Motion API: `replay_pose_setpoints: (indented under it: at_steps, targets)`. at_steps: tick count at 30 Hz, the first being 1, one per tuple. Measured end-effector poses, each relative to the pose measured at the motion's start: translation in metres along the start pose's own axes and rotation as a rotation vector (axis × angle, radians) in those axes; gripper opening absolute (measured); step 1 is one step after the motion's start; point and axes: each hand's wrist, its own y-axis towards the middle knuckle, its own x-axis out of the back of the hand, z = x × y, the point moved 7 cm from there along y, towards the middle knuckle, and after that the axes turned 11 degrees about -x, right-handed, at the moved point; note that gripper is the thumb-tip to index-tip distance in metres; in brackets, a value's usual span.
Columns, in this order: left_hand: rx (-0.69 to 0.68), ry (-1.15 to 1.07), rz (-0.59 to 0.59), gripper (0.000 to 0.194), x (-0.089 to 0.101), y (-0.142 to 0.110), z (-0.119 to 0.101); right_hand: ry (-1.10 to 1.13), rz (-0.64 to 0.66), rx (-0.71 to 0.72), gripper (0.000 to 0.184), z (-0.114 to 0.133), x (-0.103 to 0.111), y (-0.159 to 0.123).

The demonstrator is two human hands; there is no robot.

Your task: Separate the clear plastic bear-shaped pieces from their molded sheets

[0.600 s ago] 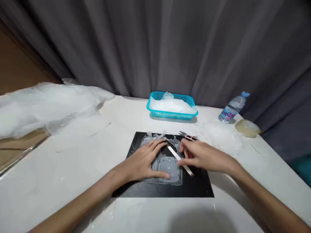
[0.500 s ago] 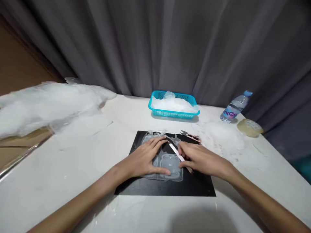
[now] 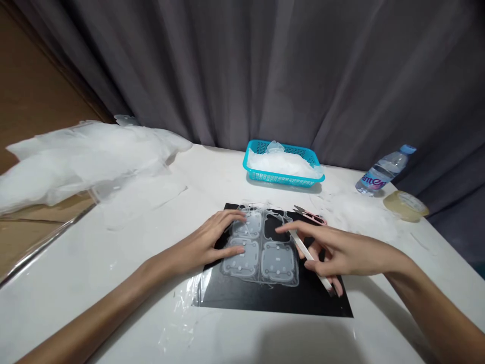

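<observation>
A clear moulded plastic sheet (image 3: 271, 260) with several rounded-square parts lies on a black mat (image 3: 265, 296) on the white table. My left hand (image 3: 212, 240) lies flat on the sheet's left side, fingers stretched out. My right hand (image 3: 335, 250) hovers at the sheet's right edge, holding a thin white stick-like tool (image 3: 308, 255) that slants across the palm, with the forefinger pointing at an empty cell near the top of the sheet.
A teal basket (image 3: 282, 174) of white plastic bits stands behind the mat. Small pink snips (image 3: 308, 215) lie at the mat's far right corner. A water bottle (image 3: 382, 172) and tape roll (image 3: 405, 205) sit far right. Crumpled clear plastic bags (image 3: 83, 159) pile at left.
My left hand slid to the sheet's left side, uncovering more of its parts. My right hand picked up the white tool and drew back to the right. The view shifted a little.
</observation>
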Motion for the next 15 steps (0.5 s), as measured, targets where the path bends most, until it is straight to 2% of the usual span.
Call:
replay_pose_setpoints:
  at_steps: [1,3,5,6,8,9,11,13,15]
  targets:
    - [-0.004,0.027,0.017,0.058,0.0,-0.002,-0.001,0.05,0.036,0.034,0.066,0.006,-0.002,0.001]
    - [-0.008,0.085,0.032,0.066,-0.001,-0.003,-0.003,0.142,0.066,0.141,0.073,0.018,-0.007,0.007]
    - [-0.01,0.129,0.033,0.076,-0.004,-0.003,-0.004,0.2,0.048,0.236,0.077,0.024,-0.011,0.019]
    - [-0.015,0.145,0.036,0.081,-0.006,-0.004,-0.004,0.214,-0.001,0.274,0.068,0.025,-0.012,0.026]
    - [-0.03,0.176,0.042,0.091,-0.014,-0.006,-0.005,0.223,-0.187,0.323,0.036,0.02,-0.01,0.04]
    - [-0.039,0.19,0.038,0.096,-0.017,-0.007,-0.006,0.224,-0.276,0.338,0.029,0.017,-0.009,0.045]
    - [-0.051,0.214,0.015,0.111,-0.024,-0.008,-0.007,0.221,-0.376,0.367,0.04,0.01,-0.012,0.054]
    - [-0.048,0.233,-0.009,0.126,-0.027,-0.007,-0.008,0.209,-0.359,0.384,0.055,0.005,-0.018,0.06]
    - [-0.032,0.253,-0.019,0.133,-0.028,-0.006,-0.008,0.141,-0.347,0.409,0.075,0.004,-0.024,0.06]
